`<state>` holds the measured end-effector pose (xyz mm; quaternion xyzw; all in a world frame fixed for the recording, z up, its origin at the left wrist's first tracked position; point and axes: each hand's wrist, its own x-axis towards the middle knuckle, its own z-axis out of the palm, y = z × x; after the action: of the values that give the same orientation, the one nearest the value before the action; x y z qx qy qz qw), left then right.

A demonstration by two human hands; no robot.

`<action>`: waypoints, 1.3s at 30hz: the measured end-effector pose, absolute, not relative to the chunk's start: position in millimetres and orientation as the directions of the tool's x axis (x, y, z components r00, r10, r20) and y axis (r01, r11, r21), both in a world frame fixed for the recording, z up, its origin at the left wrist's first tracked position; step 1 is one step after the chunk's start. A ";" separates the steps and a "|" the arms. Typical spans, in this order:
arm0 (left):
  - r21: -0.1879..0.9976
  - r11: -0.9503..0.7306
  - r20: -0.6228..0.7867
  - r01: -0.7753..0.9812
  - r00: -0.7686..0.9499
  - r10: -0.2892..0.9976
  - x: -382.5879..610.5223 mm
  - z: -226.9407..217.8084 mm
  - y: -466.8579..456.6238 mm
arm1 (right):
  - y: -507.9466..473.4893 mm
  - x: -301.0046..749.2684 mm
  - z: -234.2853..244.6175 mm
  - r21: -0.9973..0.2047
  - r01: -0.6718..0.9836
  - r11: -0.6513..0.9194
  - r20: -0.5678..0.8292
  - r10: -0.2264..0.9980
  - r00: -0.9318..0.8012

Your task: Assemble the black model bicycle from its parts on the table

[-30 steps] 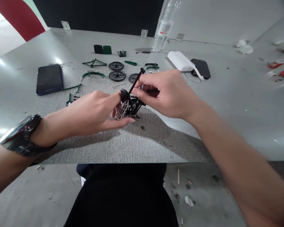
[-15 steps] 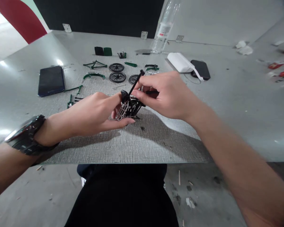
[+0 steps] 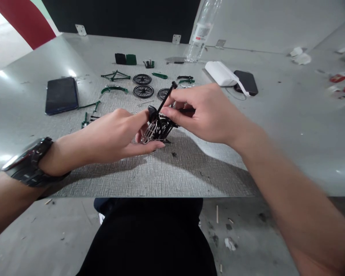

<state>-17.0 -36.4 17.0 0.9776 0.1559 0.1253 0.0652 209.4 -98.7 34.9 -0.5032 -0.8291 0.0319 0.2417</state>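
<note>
A small black model bicycle (image 3: 163, 129) with a silver wire rack is held low over the near part of the table. My left hand (image 3: 123, 132) is closed around its rack and saddle end, thumb below and index finger at the saddle (image 3: 152, 112). A straight black rod (image 3: 167, 99) slants up from the bicycle beside my right fingertips. My right hand (image 3: 202, 113) is closed in a pinch against the bicycle's upper side. A slim black piece (image 3: 187, 110) shows between its fingers and palm; its kind is unclear, and the fingers hide where it ends.
Beyond my hands lie black spoked wheels (image 3: 143, 91), a green frame (image 3: 115, 76), a green mudguard (image 3: 114, 89) and other small parts. A phone (image 3: 61, 96) is at left. A bottle (image 3: 199, 34), a white case (image 3: 220, 73) and a black device (image 3: 246, 82) stand toward the back right.
The view has shifted slightly, so the table things sit a little differently in the picture. Both hands keep nearly the same grip on the bicycle and the black piece.
</note>
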 end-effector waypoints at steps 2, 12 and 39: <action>0.155 -0.935 0.190 0.318 0.919 0.344 -16.9 17.6 -36.8 | -99.4 209.7 35.5 -0.309 0.820 0.481 0.351 0.859 -0.372; 0.188 -0.933 0.224 0.307 0.911 0.345 -18.7 12.8 -32.1 | -100.0 211.1 35.1 -0.332 0.824 0.460 0.326 0.875 -0.357; 0.122 -0.935 0.181 0.334 0.918 0.352 -21.0 14.4 -31.6 | -102.1 211.0 37.7 -0.388 0.814 0.433 0.279 0.896 -0.344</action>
<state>-21.0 -31.6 14.4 0.9784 0.1752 0.1005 0.0446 211.0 -102.1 37.7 -0.5247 -0.8149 0.0903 0.2292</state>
